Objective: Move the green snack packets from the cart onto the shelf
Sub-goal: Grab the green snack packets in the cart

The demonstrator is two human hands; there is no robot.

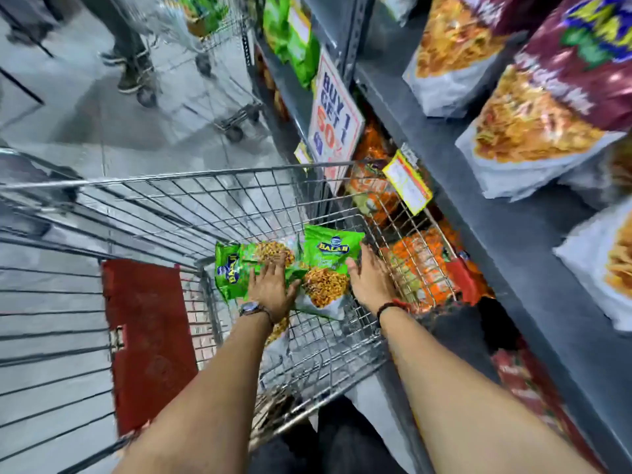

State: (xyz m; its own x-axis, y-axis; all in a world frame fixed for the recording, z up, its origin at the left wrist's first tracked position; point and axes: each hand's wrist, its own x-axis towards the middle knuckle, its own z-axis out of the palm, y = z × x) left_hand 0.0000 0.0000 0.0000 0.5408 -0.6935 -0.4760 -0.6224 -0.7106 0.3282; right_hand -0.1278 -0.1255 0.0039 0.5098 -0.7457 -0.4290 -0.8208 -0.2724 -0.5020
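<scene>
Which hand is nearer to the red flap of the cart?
Left. The left hand lies on the green packets just beside the red flap; the right hand is farther, toward the shelf side.

promo sign [333, 107] on rack post | maroon snack bags [533, 107] above | second trolley [205, 46] behind

**Materials and finishes**

The cart [212, 200] is made of bare metal wire, bright and smooth, with a matt red plastic flap [147, 336]. The green packets [328, 249] are glossy printed plastic film, crinkled where light is caught. The shelf [478, 186] is seen as dull grey painted metal. The sign [335, 111] looks like flat printed card. The floor [85, 107] is smooth, faintly shiny tile.
</scene>
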